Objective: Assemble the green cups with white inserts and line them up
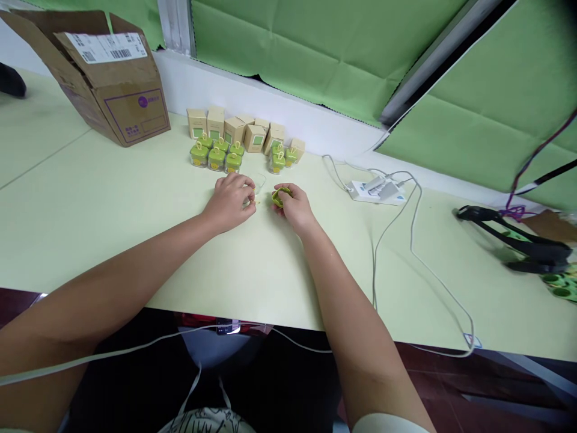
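Note:
My right hand [294,207] is closed round a green lid [281,197], its hollow side partly showing. To its left, my left hand [231,201] has its fingers curled round what looks like a small clear container, mostly hidden by the fingers. Tiny yellow bits lie on the table between the hands. Just beyond the left hand stand several small clear jars with green lids and loop handles [216,157]. A smaller group of the same jars [277,161] stands beyond the right hand.
Several small cardboard boxes [234,129] line the wall behind the jars. A large opened carton [130,114] stands at the left. On the right are a white power strip [376,192], trailing cables [412,240] and a black frame-like object [518,240]. The table's front edge runs below my forearms.

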A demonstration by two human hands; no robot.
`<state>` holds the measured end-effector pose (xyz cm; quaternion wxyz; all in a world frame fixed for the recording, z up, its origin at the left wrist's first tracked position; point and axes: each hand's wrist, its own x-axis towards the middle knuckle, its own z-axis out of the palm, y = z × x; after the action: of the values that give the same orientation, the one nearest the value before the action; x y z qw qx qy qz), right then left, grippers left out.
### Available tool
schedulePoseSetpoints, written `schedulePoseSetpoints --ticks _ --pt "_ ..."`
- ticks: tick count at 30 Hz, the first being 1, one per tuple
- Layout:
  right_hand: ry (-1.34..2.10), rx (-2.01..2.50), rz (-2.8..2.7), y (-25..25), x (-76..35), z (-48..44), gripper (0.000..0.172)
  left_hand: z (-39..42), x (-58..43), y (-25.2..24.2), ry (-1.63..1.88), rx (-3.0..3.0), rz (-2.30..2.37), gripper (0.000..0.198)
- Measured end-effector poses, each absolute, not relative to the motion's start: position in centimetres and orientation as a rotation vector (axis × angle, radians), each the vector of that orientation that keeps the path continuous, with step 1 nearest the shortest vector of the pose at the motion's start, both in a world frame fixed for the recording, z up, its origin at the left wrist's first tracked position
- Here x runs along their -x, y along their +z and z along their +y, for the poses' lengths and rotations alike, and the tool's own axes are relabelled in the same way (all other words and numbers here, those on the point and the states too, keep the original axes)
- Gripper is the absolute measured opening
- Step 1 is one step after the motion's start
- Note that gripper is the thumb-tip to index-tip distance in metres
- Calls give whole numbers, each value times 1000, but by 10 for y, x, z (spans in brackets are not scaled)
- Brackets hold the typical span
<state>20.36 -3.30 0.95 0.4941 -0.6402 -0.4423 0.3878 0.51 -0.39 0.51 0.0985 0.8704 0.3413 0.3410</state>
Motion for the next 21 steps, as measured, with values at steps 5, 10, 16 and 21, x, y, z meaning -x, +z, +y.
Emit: schedulePoseSetpoints --ticks 5,10,16,21 --pt "860 1589 -1152 0 -207 -29 18 -2 -5 2 938 -2602 1048 17" --pt "622 1670 -1398 -2 -209 -31 26 1 -4 1 902 -2649 1044 22" --pt "475 1783 -1541 7 -206 -38 30 1 -3 1 825 -2662 1008 27" --pt "463 1819 -1599 8 -204 -39 28 1 -2 1 795 -2685 1001 29"
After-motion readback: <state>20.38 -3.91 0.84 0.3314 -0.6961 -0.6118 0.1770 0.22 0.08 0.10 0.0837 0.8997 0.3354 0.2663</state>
